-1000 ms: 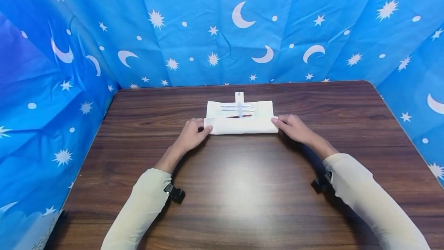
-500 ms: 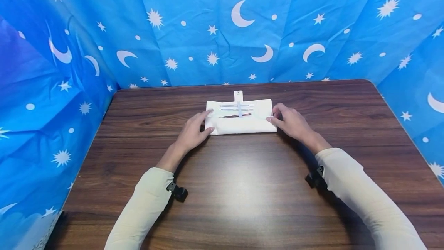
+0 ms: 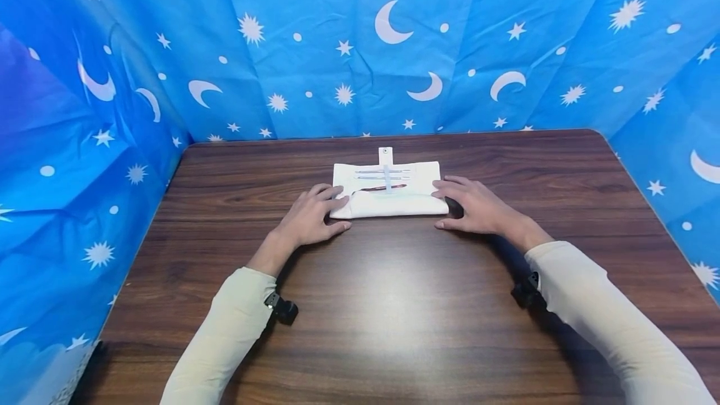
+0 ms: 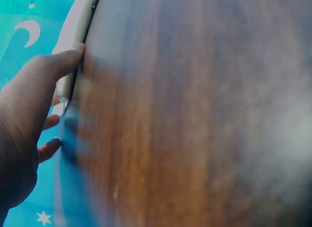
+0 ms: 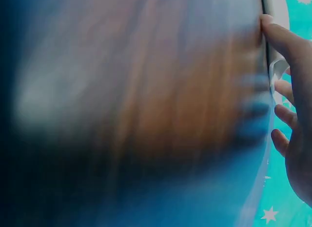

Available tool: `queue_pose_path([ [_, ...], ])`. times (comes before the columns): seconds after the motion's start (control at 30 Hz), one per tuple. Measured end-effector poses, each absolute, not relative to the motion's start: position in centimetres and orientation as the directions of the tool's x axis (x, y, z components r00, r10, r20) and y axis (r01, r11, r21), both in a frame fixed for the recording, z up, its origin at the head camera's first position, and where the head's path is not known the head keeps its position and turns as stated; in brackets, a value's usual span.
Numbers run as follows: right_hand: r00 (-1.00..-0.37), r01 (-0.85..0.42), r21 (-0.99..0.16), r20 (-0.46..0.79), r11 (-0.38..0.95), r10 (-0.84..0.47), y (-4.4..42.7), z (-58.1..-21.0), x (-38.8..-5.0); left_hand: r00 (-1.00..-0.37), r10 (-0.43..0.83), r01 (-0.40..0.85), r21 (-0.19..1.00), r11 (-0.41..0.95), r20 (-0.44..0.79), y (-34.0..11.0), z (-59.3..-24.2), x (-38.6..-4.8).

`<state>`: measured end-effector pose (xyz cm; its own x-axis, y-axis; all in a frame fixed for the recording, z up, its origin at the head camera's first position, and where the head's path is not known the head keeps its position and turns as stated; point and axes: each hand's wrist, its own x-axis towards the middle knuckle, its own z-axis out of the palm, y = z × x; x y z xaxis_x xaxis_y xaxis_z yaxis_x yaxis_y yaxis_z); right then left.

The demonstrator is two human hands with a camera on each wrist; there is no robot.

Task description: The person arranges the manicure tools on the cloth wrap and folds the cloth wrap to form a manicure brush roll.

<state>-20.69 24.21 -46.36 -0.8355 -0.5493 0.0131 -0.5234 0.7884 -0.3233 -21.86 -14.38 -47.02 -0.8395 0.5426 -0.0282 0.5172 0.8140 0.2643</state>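
A white roll-up tool case point(image 3: 399, 205) lies near the back of the table, its front edge folded over into a thick roll. Two slim silver tools point(image 3: 382, 175) and a dark red one point(image 3: 384, 188) lie inside under a pale strap point(image 3: 387, 179). A snap tab point(image 3: 385, 155) sticks out from the case's back edge. My left hand point(image 3: 307, 215) rests its fingers on the case's left end, its thumb low by the front edge. At the right end, my right hand point(image 3: 475, 206) touches the case with its fingertips, thumb spread toward the front.
The dark wood-grain table point(image 3: 388, 305) reaches back to a blue curtain point(image 3: 337, 49) printed with moons and stars. More of this curtain stands at both sides. Each wrist wears a small black camera point(image 3: 282, 309).
Both hands have loosened from the front corners of the roll. Their fingers now lie over the case's ends and the thumbs have come down in front. The case has barely shifted.
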Motion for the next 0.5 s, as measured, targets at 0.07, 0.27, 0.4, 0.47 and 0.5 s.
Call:
queue_pose_path([
  [0.07,-0.829,-0.525,-0.319,-0.016,0.789,-0.559,24.37,-46.40,-20.71,-0.836,0.548,0.519,0.269,0.811,-0.038,-14.59,-47.14,-22.16],
  [0.27,-0.826,-0.532,-0.321,-0.006,0.784,-0.563,24.26,-46.64,-21.08,-0.830,0.557,0.525,0.283,0.802,-0.039,-14.88,-47.65,-22.69],
  [0.4,-0.833,-0.526,-0.358,0.031,0.772,-0.553,24.10,-46.73,-21.12,-0.839,0.543,0.515,0.329,0.792,0.006,-14.86,-47.83,-22.61],
  [0.47,-0.843,-0.505,-0.413,0.047,0.758,-0.536,24.01,-46.78,-21.14,-0.850,0.525,0.498,0.376,0.781,0.035,-14.80,-47.90,-22.54],
  [0.5,-0.848,-0.494,-0.447,0.059,0.746,-0.526,24.01,-46.79,-21.17,-0.857,0.513,0.487,0.406,0.773,0.050,-14.78,-47.92,-22.49],
])
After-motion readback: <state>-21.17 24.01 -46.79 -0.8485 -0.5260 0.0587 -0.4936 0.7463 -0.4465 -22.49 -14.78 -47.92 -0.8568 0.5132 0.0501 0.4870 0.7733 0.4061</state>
